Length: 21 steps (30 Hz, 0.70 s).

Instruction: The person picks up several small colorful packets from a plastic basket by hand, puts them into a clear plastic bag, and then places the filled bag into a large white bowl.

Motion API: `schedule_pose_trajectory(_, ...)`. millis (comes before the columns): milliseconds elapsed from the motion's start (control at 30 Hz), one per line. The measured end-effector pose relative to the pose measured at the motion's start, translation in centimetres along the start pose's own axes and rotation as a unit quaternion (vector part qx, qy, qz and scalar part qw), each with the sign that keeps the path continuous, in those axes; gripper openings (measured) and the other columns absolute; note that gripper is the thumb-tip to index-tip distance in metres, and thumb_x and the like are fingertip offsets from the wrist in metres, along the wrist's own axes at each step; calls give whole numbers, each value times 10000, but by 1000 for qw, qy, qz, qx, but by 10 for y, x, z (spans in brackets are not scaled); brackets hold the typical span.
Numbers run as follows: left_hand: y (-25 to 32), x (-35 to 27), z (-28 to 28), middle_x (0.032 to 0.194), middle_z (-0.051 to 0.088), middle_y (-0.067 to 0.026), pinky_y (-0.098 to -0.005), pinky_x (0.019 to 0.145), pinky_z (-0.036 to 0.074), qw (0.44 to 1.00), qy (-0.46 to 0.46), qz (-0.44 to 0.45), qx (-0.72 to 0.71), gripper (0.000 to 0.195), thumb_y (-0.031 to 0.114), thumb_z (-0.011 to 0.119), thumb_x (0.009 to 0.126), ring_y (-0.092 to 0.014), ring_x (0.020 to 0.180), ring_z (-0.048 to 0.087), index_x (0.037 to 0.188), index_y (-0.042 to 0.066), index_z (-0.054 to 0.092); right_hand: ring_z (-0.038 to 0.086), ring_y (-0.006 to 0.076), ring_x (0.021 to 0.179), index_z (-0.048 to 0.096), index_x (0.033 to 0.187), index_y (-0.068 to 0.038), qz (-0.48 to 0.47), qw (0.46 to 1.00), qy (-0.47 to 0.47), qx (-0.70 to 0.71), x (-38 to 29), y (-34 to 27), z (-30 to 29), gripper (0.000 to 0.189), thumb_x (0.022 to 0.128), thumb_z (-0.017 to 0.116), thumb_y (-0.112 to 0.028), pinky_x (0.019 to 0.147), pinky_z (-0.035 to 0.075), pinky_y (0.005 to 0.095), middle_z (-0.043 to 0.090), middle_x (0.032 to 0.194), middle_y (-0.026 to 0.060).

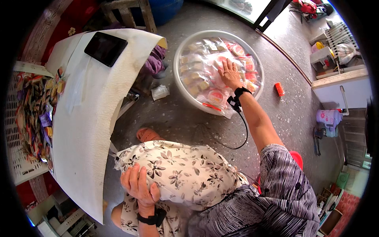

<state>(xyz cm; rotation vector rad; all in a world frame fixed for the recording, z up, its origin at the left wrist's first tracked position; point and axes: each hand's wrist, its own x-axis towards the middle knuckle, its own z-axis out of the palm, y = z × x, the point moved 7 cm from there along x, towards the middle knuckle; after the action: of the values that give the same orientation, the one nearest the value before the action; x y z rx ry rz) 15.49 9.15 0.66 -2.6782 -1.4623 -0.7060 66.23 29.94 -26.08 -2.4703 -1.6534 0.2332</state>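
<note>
A large round pale basin (178,75) stands on the floor, filled with clear plastic packets; some hold yellowish pieces, others show round red-and-white printed discs. My right hand (230,74) lies palm down with spread fingers on a clear packet (213,63) near the middle of the pile. A black band with a cable circles that wrist. My left hand (140,184) rests on my knee, over the cream floral cloth (174,174), and holds no object that I can see. It too has a black band at the wrist.
A table with a whitish cover (86,127) is at the left, a black phone or tablet (106,49) on it. Beyond it, a white plastic crate (13,142) holds many small packets. A crumpled white packet (160,92) and a red cylindrical object (279,89) lie on the floor.
</note>
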Motion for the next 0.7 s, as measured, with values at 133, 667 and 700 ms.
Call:
schedule_pose_trajectory(133, 0, -3, -2, 1269, 579, -175, -528, 1031, 347, 1000, 4, -28, -2, 502, 382, 369, 939, -368, 1165, 491, 1168, 6, 609, 112, 360, 1492, 211, 1547, -217, 31, 994, -107, -15, -1, -17, 14, 665, 978, 385, -514, 1121, 189, 670, 116, 1634, 52)
schedule_pose_trajectory(667, 0, 5, -1, 1282, 582, -168, -511, 1037, 347, 1000, 12, -3, -25, 499, 355, 392, 910, -360, 1197, 490, 1177, -4, 614, 121, 376, 1487, 200, 1550, -179, 51, 993, -100, -26, -4, -26, -7, 691, 982, 333, -548, 1120, 164, 683, 141, 1631, 62)
schedule_pose_trajectory(700, 1, 6, 0, 1286, 581, -169, -509, 1039, 346, 1000, 14, 2, -28, 498, 353, 395, 908, -361, 1201, 487, 1179, -4, 613, 127, 384, 1484, 202, 1548, -162, 59, 997, -58, 0, -6, -27, -15, 696, 986, 325, -553, 1116, 169, 687, 149, 1629, 66)
